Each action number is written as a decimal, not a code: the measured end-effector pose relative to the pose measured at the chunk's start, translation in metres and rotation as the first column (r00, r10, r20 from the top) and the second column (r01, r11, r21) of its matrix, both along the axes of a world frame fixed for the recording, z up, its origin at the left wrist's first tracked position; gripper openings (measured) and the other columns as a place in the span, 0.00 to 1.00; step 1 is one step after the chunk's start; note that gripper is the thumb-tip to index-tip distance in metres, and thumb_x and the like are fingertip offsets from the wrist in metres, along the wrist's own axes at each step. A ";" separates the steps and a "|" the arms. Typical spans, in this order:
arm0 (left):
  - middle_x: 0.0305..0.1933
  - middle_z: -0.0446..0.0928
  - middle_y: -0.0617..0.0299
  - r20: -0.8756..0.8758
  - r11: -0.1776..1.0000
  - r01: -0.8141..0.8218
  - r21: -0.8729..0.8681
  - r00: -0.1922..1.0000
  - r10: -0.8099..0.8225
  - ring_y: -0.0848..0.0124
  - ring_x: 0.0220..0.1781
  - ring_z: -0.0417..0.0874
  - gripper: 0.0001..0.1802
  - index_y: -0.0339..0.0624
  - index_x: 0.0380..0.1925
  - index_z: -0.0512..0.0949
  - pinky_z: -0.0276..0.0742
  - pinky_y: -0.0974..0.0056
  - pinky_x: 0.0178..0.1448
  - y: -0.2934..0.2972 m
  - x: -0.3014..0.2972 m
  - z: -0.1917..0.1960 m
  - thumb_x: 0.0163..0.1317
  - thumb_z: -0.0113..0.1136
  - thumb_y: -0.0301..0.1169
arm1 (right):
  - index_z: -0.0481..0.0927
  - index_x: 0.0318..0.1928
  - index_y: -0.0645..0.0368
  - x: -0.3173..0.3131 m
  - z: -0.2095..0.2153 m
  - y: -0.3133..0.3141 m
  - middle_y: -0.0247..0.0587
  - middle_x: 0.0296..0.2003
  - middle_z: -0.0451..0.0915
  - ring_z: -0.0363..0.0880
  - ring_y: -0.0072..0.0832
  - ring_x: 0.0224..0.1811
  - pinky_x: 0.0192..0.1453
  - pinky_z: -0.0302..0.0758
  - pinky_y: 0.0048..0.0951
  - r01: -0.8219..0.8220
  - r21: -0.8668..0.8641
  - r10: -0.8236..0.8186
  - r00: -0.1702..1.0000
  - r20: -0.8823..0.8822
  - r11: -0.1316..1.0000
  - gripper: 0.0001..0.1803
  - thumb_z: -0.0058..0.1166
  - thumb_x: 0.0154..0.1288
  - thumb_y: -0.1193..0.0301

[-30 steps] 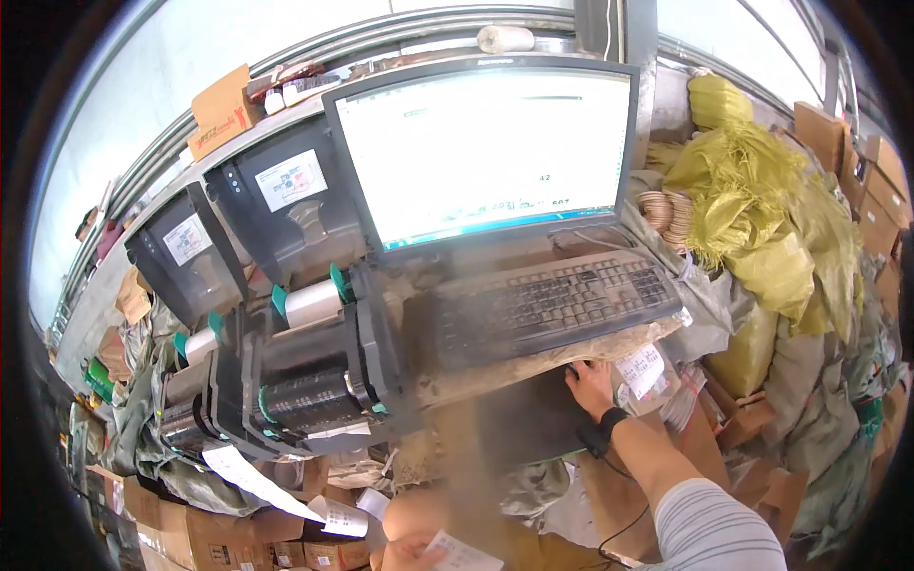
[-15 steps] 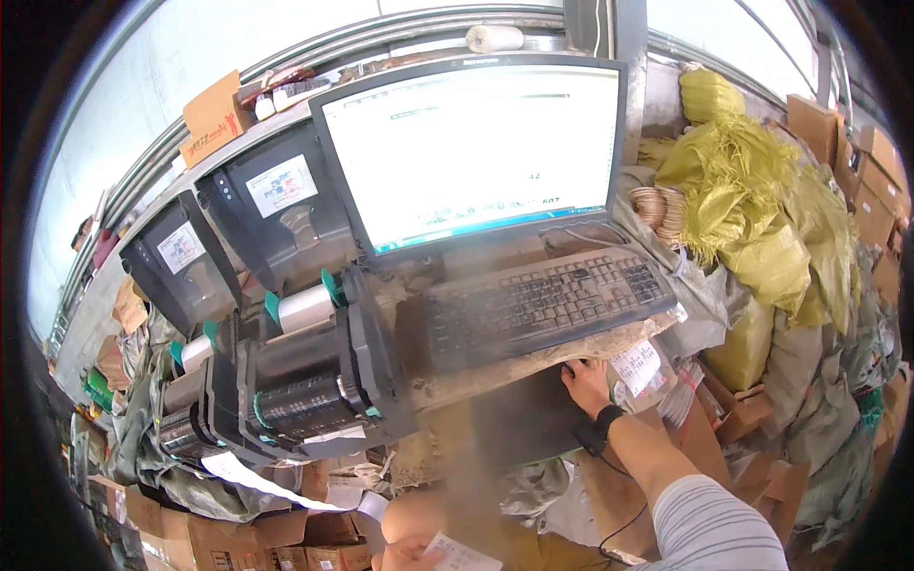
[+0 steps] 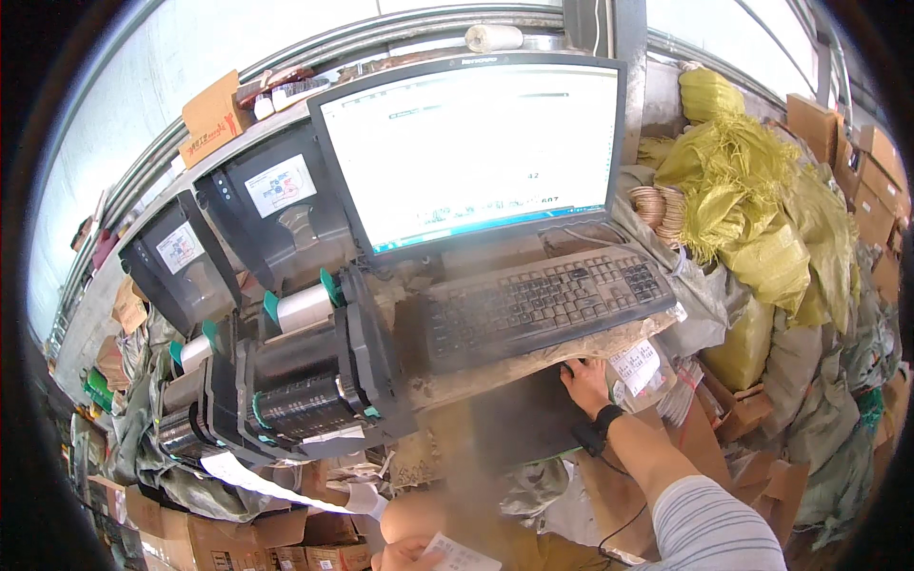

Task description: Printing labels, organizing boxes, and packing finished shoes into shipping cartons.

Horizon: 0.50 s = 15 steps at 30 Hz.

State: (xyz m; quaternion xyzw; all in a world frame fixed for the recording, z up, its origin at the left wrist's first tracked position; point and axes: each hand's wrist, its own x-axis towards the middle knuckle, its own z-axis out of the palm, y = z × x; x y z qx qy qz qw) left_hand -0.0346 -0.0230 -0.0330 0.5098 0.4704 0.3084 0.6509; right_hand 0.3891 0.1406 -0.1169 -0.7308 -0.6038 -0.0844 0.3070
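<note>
Paper strip shifts right, its end still joined to the printer; your left hand pinches one separate slip; your right hand, half-curled, hides any hold.

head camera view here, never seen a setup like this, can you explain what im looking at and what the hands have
There is no robot here: these are a person's own bare hands. The view comes from a wide fisheye camera worn on the head, looking down, so straight edges bend near the rim.

The left hand, at the lower edge, holds a small white printed paper slip. The right hand, with a black wristband, rests over a flat dark pad; what lies under its fingers is mostly hidden, perhaps a mouse.

Above the pad is a dusty black keyboard, with a large black-framed monitor behind it. To the left stand two open black printers with rolls inside; yellow woven sacks are heaped at right.
</note>
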 end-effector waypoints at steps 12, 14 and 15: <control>0.31 0.78 0.61 -0.029 0.998 0.021 0.058 0.999 -0.019 0.76 0.30 0.77 0.11 0.32 0.39 0.75 0.75 0.72 0.34 0.003 0.003 0.004 0.55 0.57 0.24 | 0.74 0.44 0.50 -0.033 0.047 -0.040 0.42 0.44 0.70 0.64 0.42 0.49 0.51 0.58 0.44 -0.459 0.167 0.467 0.884 -0.015 0.873 0.19 0.55 0.47 0.71; 0.31 0.79 0.61 -0.047 0.997 0.013 0.074 0.999 -0.009 0.76 0.30 0.77 0.10 0.31 0.38 0.75 0.74 0.72 0.34 0.005 0.003 0.000 0.55 0.57 0.24 | 0.74 0.42 0.52 -0.036 0.090 -0.044 0.40 0.42 0.72 0.65 0.41 0.48 0.51 0.58 0.43 -0.679 0.174 0.666 0.734 0.132 0.713 0.17 0.55 0.47 0.72; 0.31 0.79 0.61 0.029 1.000 -0.002 0.024 1.000 0.001 0.77 0.29 0.77 0.10 0.31 0.38 0.75 0.74 0.72 0.33 0.004 0.003 -0.001 0.55 0.57 0.24 | 0.74 0.41 0.53 -0.035 0.114 -0.038 0.39 0.42 0.72 0.65 0.40 0.48 0.51 0.58 0.43 -0.587 0.222 0.579 0.808 0.110 0.778 0.17 0.55 0.47 0.71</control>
